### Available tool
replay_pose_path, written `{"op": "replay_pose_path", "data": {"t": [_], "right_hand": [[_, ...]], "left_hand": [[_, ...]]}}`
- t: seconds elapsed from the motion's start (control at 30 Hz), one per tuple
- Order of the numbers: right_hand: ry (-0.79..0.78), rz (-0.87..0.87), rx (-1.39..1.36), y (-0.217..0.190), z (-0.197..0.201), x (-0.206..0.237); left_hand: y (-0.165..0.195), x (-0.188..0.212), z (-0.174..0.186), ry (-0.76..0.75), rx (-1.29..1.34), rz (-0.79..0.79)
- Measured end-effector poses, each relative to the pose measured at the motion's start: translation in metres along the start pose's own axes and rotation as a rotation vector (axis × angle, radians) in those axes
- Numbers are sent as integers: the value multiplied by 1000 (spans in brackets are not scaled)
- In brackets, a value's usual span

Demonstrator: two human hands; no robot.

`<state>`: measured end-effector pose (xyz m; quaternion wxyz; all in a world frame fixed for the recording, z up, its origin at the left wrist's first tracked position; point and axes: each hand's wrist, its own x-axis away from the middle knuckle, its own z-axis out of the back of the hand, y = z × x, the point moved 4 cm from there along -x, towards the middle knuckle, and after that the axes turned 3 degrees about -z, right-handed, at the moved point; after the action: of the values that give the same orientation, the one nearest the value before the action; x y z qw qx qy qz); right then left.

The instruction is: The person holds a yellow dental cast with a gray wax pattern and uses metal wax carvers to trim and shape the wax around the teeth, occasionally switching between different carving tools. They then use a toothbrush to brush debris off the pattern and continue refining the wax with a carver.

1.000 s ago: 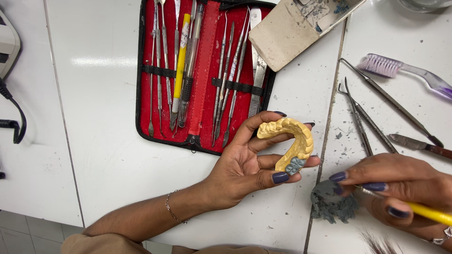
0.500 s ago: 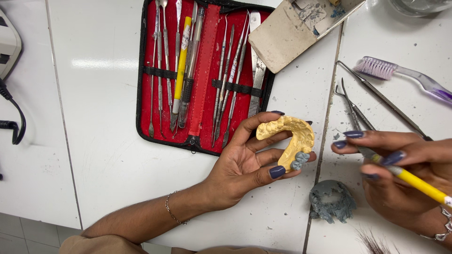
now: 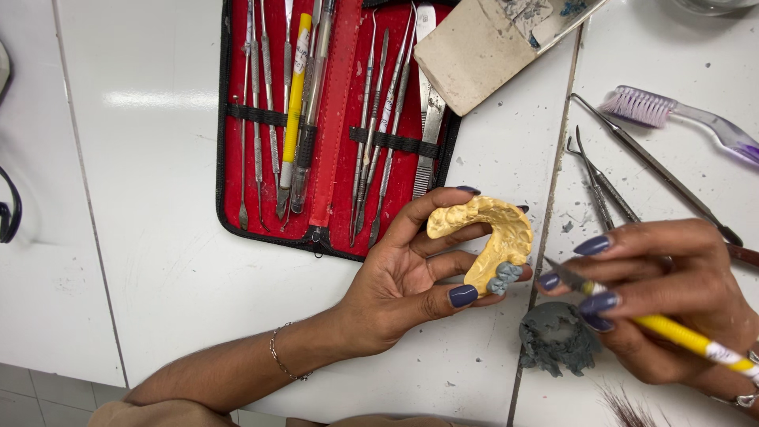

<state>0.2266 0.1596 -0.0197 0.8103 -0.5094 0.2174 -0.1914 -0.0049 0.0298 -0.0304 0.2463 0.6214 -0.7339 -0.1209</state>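
My left hand (image 3: 411, 273) lies palm up over the white desk (image 3: 158, 261), forearm running in from the lower left with a thin bracelet (image 3: 277, 356) at the wrist. Its fingers curl loosely around a yellow horseshoe-shaped dental cast (image 3: 494, 237): the thumb presses the lower end and the fingertips support the arch from behind, so the cast sits tilted above the palm, clear of the desk. A small patch of grey wax (image 3: 504, 277) clings to the cast's lower end, just by the thumb.

My right hand (image 3: 664, 304) comes in from the right edge, fingers pinched closed around a yellow-handled knife (image 3: 672, 332) in a pen-like grip. The blade tip points left and sits just beside the grey patch; I cannot tell whether it touches.

Below the blade a lump of grey wax (image 3: 557, 338) rests on the desk, close to a tile seam. Above my left hand the open red tool case (image 3: 336, 126) fills the upper middle, its lower edge near my fingertips. Loose metal instruments (image 3: 632, 170) and a purple toothbrush (image 3: 680, 119) lie above my right hand, with a beige block (image 3: 482, 51) at the top. The broad stretch of desk to the left of the case is the open room; the desk's front edge runs just under my left forearm.
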Motion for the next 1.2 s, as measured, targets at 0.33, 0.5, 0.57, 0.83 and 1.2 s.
{"op": "replay_pose_path", "data": {"t": [0.33,0.5,0.57,0.83,1.2], "right_hand": [[-254,3,-104,-11,4,-6],[-440,138,41,-12,3,-13],[-440,267,-14,-16,4,-16],[-396,313,38,-21,0,-25],[-374,280,34,-26,-3,-29]], "left_hand": [[4,-1,-2,-22,6,33],[6,-2,-4,-33,72,49],[7,-3,-3,-39,36,46],[8,-1,-3,-17,-20,64],[7,-1,-3,-23,7,55]]}}
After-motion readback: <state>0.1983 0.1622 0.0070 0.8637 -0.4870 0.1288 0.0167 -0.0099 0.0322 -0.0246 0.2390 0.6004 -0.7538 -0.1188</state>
